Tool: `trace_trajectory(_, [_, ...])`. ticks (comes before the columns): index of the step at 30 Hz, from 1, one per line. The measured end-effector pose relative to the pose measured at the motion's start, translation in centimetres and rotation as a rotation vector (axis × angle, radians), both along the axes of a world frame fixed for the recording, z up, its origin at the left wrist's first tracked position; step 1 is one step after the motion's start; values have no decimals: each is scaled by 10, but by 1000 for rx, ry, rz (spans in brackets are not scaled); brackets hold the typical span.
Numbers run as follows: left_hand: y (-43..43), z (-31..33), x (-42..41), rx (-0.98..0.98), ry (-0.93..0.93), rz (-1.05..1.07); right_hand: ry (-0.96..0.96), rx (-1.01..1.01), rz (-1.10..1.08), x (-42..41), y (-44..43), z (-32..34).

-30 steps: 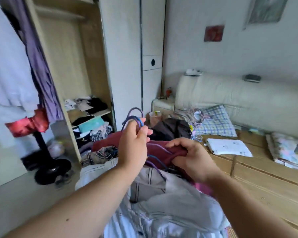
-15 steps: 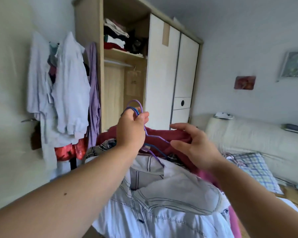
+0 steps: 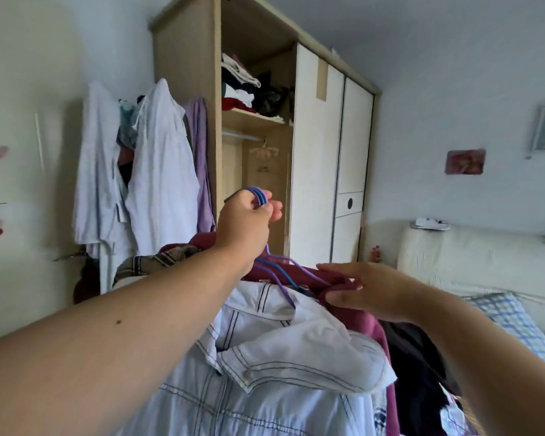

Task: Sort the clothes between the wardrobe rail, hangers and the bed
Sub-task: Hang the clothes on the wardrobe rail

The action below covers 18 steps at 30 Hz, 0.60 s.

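Before the open wardrobe (image 3: 265, 121), the person holds up a bundle of clothes on hangers. The left hand (image 3: 246, 225) is closed around the gathered hooks of several purple and blue hangers (image 3: 258, 196), raised in front of the wardrobe rail (image 3: 241, 135), where one pale hanger already hangs. The right hand (image 3: 368, 291) is loosely spread, thumb and fingertips resting on the shoulder of a maroon garment (image 3: 343, 284) in the middle of the bundle; whether it actually pinches the cloth cannot be told. Nearest the camera hangs a white shirt with dark stitching (image 3: 265, 357); a plaid piece (image 3: 158, 259) shows at the far side.

The bundle is probably fairly heavy for one hand, and soft: the fabrics will sag, swing and slide along the thin, likely smooth hanger arms. The hooks are the only stiff part, so they are the sensible hold, kept together and level. The free hand best steadies the shoulders or separates one hook at a time. The bed (image 3: 501, 278) lies to the right.
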State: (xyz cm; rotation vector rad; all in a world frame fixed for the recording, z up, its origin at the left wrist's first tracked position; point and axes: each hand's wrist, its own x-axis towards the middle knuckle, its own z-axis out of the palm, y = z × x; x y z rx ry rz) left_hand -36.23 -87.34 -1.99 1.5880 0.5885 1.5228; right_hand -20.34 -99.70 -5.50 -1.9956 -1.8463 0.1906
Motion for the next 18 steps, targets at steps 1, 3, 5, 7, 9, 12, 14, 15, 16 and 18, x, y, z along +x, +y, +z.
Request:
trace_trajectory(1, [11,-3,-3,4,17,6,114,4,31,-5,11,-1])
trace_trajectory(3, [31,-9,-9,17,44,11,238,40,114,-21,36,-5])
trace_trajectory(5, [50,-11,-11,8,67,-3,147,55,152,-39,64,-11])
trace_trajectory(7, [69,-12,-13,-12,86,-12,91,57,121,-54,94,-19])
trace_trajectory(9, [84,-13,-12,-21,97,-29,136,43,81,-62,120,-22])
trace_trajectory(12, [111,-15,-13,-25,102,-29,166,20,99,-67,158,-17])
trace_trajectory(14, [130,-16,-13,-29,104,-16,192,34,121,-68,177,-14])
trace_trajectory(15, [141,-17,-14,-32,104,-12,203,44,125,-69,187,-15])
trace_trajectory(16, [151,-18,-13,-31,108,-13,219,64,124,-69,196,-17])
trace_trajectory(18, [172,-20,-10,-18,140,-10,275,115,91,-66,213,-21])
